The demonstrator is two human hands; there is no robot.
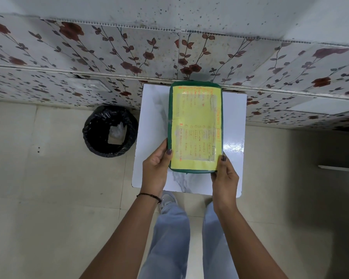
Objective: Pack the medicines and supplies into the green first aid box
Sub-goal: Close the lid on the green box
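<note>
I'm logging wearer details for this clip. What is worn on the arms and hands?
Both forearms are bare, no sleeves. The left hand has a thin dark beaded bracelet at the wrist. Nails on both hands, including the right hand, wear dark polish.

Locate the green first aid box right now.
In the head view, the green first aid box is centre frame over the white table, lid closed, its near end gripped by the left hand and right hand; the black bin stands left of the table.

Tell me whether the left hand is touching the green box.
Touching. In the head view, the left hand grips the near-left edge of the green first aid box, thumb lying on its yellow label.
</note>
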